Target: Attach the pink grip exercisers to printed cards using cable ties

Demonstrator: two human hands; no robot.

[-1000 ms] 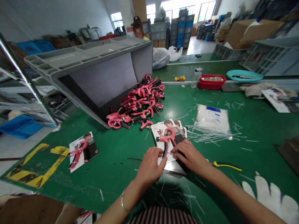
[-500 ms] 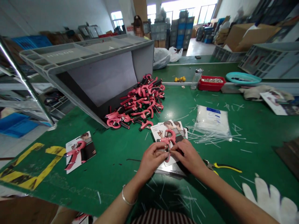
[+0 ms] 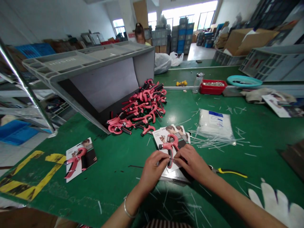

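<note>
A pink and black hand grip strengthener (image 3: 174, 139) lies on a printed backing card (image 3: 158, 134), on top of a stack of such cards. My left hand (image 3: 154, 166) is closed in a pinch at the left side of its lower handle. From the right, my right hand (image 3: 191, 160) pinches close to the same handle, fingertips almost meeting the left ones. Whatever thin thing is between the fingertips is too small to make out. White cable ties (image 3: 209, 141) are scattered beside a clear bag of them (image 3: 215, 125). Yellow-black pliers (image 3: 230, 171) lie right of my right hand.
A grey crate (image 3: 92, 57) lies tipped on its side, with a heap of pink grip strengtheners (image 3: 147, 101) spilling out. Another carded strengthener (image 3: 79, 158) is at left. Behind stand a red tray (image 3: 213, 87) and a glass bottle (image 3: 198, 83). A white glove (image 3: 277, 199) lies at right.
Both hands first rested either side of the handle, then came together over it in a pinch. Now they are slightly further apart, still pinching. The strengthener has stayed on its card.
</note>
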